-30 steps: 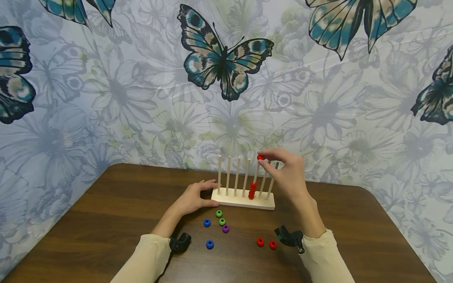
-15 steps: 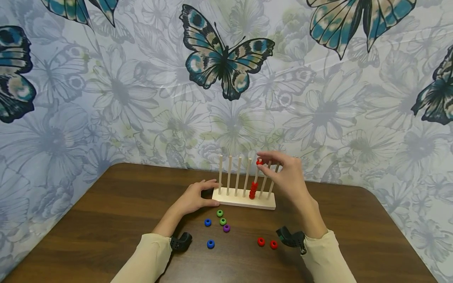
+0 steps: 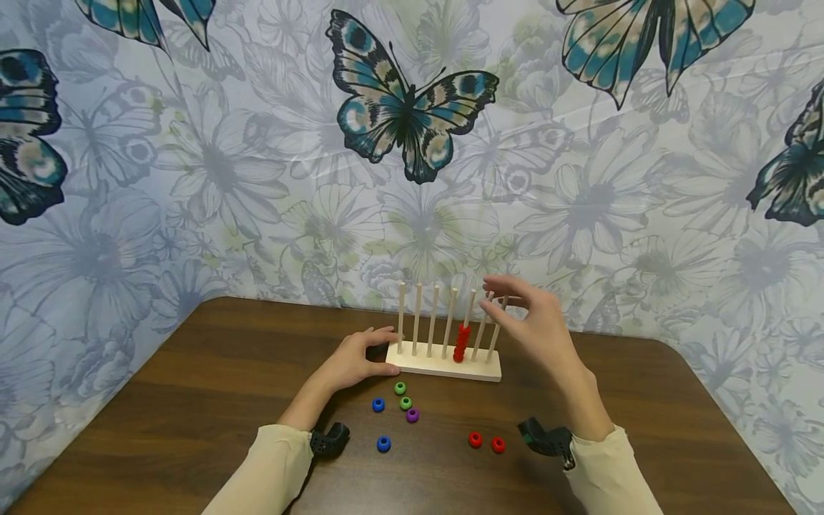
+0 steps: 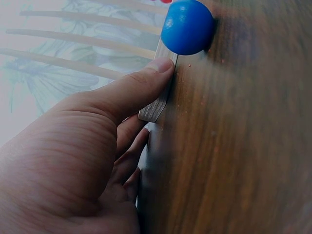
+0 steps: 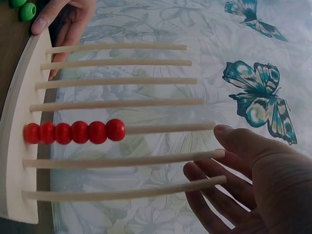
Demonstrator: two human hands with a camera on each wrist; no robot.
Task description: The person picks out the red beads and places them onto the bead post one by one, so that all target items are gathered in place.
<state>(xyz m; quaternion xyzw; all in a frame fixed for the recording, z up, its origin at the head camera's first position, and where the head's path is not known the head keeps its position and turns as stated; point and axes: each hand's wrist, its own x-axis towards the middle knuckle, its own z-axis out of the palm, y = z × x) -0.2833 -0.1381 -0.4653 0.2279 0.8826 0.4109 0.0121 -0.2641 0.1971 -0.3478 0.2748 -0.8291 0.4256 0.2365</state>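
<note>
A pale wooden peg stand (image 3: 438, 367) with several upright rods sits on the table. My left hand (image 3: 350, 363) grips its left end, thumb (image 4: 139, 87) along the front edge and fingers behind. A stack of red beads (image 5: 80, 132) fills the lower part of one rod, third from the right; the other rods are bare. Around the rod tops at the right, my right hand (image 3: 534, 315) has its fingers loosely bent, holding nothing. In the right wrist view, its thumb tip is right at the top of the beaded rod.
Loose beads lie in front of the stand: green (image 3: 405, 403), purple (image 3: 412, 415), blue (image 3: 383, 444) and two red ones (image 3: 474, 440) farther right. The brown table (image 3: 193, 400) meets a butterfly-patterned cloth (image 3: 257, 214) at the back.
The red bead pinched at the rod's top has been let go and now sits on the stack below. My right hand has moved slightly right; the left still grips the stand.
</note>
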